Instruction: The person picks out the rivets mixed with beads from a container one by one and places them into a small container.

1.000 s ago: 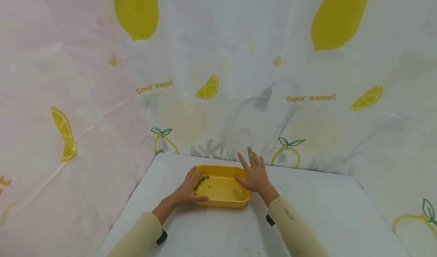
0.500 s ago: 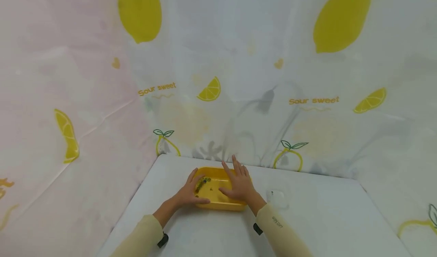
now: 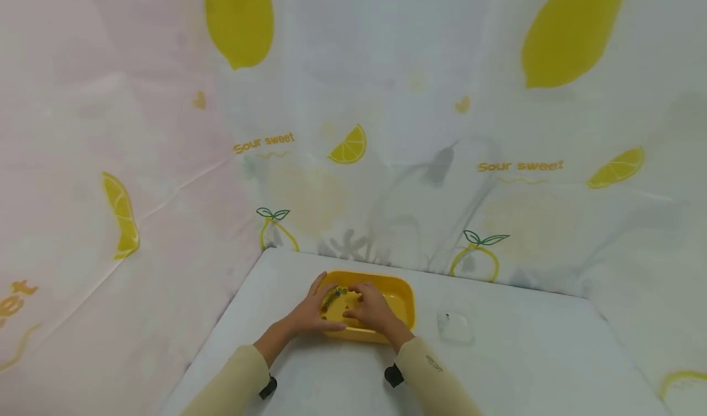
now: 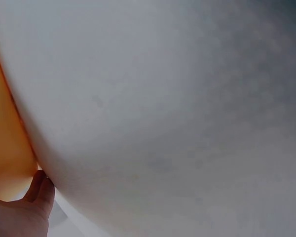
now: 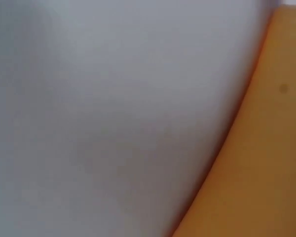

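A yellow plastic tray [image 3: 402,302] rests on the white table. Small greenish, glassy balls like marbles [image 3: 331,296] lie along its left end, partly covered by hands. My left hand [image 3: 305,315] grips the tray's left end, thumb at the near rim and fingers along the far left side. In the left wrist view, fingertips of the left hand [image 4: 37,202] touch the outside of the tray wall [image 4: 7,133]. My right hand [image 3: 377,312] is over the tray, fingers bent and apart from the thumb, with nothing visible between them. Only the tray's side [image 5: 251,173] and the table show in the right wrist view.
A clear, flat-looking container [image 3: 455,328] stands on the table [image 3: 519,354] to the right of the tray. A lemon-print curtain [image 3: 409,177] hangs behind the table, and a pinkish one [image 3: 66,219] runs along the left.
My right hand has moved left across the tray toward the marbles, its fingers going from spread to bent. The clear container has come into view. My left hand stays on the tray's left end.
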Demonstrator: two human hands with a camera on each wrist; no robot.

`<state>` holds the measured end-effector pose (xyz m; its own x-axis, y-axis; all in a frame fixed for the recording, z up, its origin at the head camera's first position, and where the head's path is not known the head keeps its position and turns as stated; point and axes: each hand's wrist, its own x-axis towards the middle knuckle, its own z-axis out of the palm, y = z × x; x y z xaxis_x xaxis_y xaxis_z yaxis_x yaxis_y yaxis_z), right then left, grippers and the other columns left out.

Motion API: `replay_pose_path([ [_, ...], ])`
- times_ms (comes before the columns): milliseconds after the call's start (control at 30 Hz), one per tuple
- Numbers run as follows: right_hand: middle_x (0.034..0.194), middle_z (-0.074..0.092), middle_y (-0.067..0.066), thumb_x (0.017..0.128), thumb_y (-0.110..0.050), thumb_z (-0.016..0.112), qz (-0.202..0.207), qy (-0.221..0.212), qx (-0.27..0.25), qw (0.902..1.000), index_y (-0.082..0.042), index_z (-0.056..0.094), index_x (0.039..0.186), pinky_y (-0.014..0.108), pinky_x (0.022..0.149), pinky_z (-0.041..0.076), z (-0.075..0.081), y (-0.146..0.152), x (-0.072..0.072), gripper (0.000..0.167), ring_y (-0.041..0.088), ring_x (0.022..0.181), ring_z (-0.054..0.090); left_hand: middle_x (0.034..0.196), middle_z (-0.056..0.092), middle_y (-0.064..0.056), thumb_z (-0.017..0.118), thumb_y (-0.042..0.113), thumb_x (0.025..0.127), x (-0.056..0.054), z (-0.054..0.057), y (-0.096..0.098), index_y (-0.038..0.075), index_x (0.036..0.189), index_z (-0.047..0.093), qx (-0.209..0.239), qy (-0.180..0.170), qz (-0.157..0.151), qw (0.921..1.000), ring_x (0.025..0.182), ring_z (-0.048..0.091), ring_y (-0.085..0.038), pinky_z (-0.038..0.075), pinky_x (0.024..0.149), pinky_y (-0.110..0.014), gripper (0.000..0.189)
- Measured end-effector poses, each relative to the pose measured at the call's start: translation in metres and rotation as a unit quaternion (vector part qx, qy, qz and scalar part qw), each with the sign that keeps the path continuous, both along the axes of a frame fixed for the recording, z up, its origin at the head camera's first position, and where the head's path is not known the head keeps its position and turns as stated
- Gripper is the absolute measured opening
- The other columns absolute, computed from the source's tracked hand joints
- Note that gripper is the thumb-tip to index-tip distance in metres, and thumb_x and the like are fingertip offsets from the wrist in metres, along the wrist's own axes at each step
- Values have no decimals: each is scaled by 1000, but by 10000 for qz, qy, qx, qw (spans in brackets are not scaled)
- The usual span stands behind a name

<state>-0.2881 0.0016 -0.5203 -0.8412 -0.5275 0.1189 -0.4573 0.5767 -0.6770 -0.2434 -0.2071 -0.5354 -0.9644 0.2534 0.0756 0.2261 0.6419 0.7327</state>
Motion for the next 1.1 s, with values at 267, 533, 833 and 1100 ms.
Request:
replay_pose_path([
  [267,96,70,11,78,-9,81,-68,-229,232,9994,0,74,104,36,73,53,-10,-9,-4,28,20,82,59,166,-2,-13,78,65,70,-2,-7,5,22,151,36,-32,13,-157,9999,144,28,-47,35,107,-67,101],
  [533,92,76,8,83,-7,77,-141,-498,144,9986,-3,78,92,38,78,58,-9,-14,-6,11,25,89,69,167,-3,-9,80,65,68,-3,-5,0,24,152,37,-231,53,-12,9997,147,26,-42,35,108,-66,103],
  [833,89,75,7,81,0,76,-209,-378,285,9987,-3,78,90,34,76,56,-6,-6,-8,10,20,82,66,167,-3,-11,82,60,69,-5,-7,5,24,151,37,23,73,-68,9999,147,24,-44,34,109,-67,99],
  [1100,86,76,4,82,0,71,-148,-377,125,9991,-4,79,87,33,78,57,-5,-9,-8,10,18,84,67,166,-3,-13,83,57,70,-4,-1,1,23,150,38,-97,45,-84,9999,147,24,-46,34,109,-66,98],
])
